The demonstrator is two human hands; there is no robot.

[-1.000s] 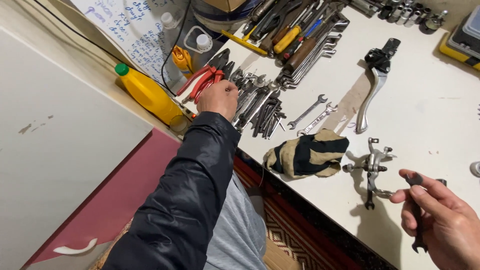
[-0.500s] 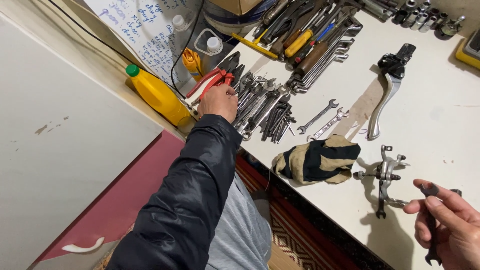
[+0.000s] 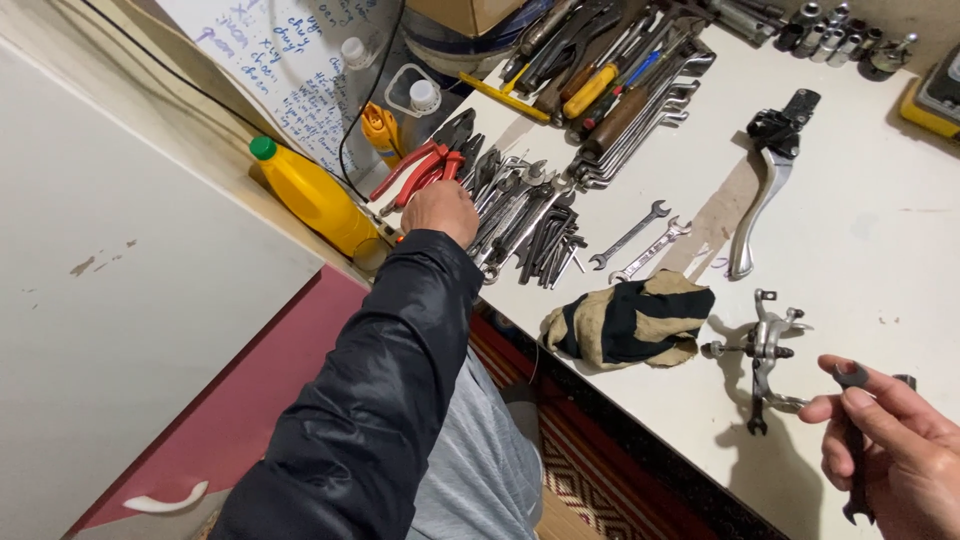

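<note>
Desk (image 3: 860, 250) white, cluttered; left hand (image 3: 440, 210) fingers hidden among spanners (image 3: 520, 215), grip unclear; right hand (image 3: 885, 450) pinching one dark spanner (image 3: 855, 440); one rag (image 3: 630, 320), one yellow bottle (image 3: 310, 195).

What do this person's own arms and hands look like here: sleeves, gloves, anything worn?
The left arm wears a dark, slightly shiny, creased jacket sleeve reaching the wrist. The left hand is bare, without glove or visible ring. The right hand is also bare; its wrist and sleeve lie outside the frame.

A yellow bottle (image 3: 312, 195) with a green cap is seen beside red-handled pliers (image 3: 425, 165). A beige rag (image 3: 630, 320) is striped black. The tabletop (image 3: 850, 230) is white, the sleeve (image 3: 385, 400) black.
</note>
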